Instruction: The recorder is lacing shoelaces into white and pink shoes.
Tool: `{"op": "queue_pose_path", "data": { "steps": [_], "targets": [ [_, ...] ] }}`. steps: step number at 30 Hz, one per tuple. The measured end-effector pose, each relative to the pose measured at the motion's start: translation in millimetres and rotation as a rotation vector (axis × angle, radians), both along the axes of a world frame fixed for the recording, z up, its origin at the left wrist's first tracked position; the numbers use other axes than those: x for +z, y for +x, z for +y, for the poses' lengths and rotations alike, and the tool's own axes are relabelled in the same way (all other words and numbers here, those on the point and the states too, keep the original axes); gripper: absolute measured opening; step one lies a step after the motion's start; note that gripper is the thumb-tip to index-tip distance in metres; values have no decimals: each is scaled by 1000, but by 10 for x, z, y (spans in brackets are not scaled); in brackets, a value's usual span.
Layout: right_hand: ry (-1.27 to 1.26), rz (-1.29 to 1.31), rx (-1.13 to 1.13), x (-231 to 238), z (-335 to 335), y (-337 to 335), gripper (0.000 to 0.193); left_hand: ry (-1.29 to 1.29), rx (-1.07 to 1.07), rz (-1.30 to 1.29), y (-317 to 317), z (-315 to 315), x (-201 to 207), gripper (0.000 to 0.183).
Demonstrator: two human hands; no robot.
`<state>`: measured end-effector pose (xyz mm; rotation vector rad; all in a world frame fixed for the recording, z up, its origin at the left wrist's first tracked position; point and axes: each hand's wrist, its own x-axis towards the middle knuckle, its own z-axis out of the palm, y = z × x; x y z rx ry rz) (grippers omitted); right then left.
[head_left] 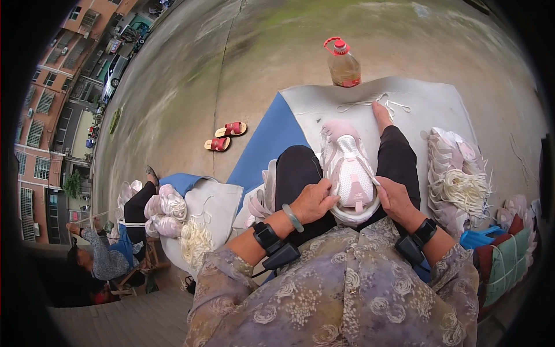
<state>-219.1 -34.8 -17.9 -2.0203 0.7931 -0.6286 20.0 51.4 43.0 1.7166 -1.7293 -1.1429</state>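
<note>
A pink and white sneaker [348, 151] rests between my thighs, its toe pointing away and its opening towards me. My left hand [314, 202] is closed on the left edge of the shoe beside the tongue. On the opposite edge, my right hand [395, 198] is closed too, and a thin white lace strand runs down to its fingers. Exactly what lies under the fingertips is hidden. Loose white shoelaces [399, 106] lie by my bare foot on the pale sheet [445, 104].
More sneakers [442, 156] and a bundle of white laces [466, 189] lie at my right. Tied-up goods and a blue object [481, 237] stand nearer. Ahead are a plastic jug [344, 69] and red sandals [225, 136]. At left another person [110, 254] sits beside sneakers [167, 211] and laces.
</note>
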Motion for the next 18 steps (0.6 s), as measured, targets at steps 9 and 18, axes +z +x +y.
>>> {"op": "queue_pose_path", "data": {
  "steps": [9, 18],
  "targets": [
    [-326, 83, -25, -20, 74, 68, 13, 318, 60, 151, 22, -110, -14, 27],
    [201, -128, -522, -417, -480, -843, 14, 237, 60, 223, 186, -66, -11, 25]
  ]
}}
